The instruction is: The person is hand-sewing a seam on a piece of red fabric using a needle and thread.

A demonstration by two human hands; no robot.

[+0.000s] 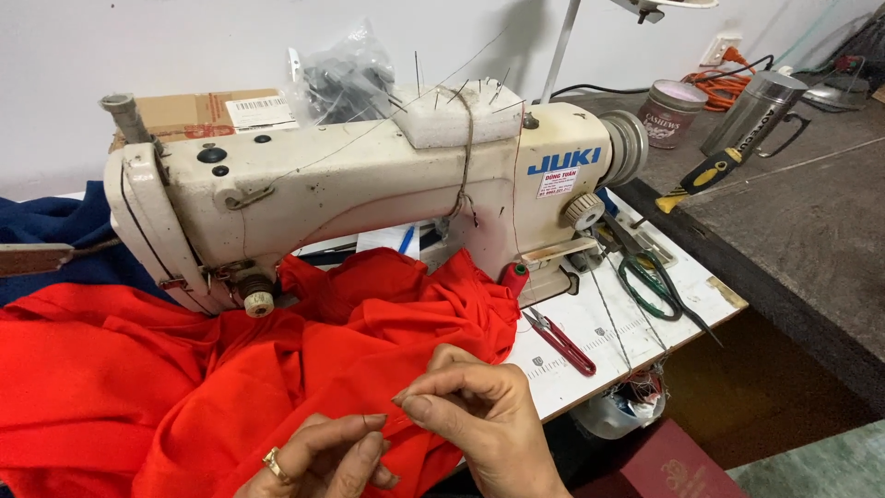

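Note:
A large piece of red fabric (184, 369) lies spread over the sewing table and under the arm of a cream industrial sewing machine (359, 184). My left hand (323, 461), with a gold ring, pinches a fold of the red fabric at the bottom centre. My right hand (484, 415) pinches the same fold just to the right, thumb and forefinger closed on the cloth, fingertips nearly touching the left hand's. Both hands are in front of the machine, near the table's front edge.
Red thread snips (560, 341) and green-handled scissors (650, 277) lie on the white table (636, 323) to the right. A pin cushion block (461, 111) sits on the machine. Dark blue fabric (55, 231) lies at left. A dark counter (793, 203) holds a metal mug, a jar and a yellow-handled tool.

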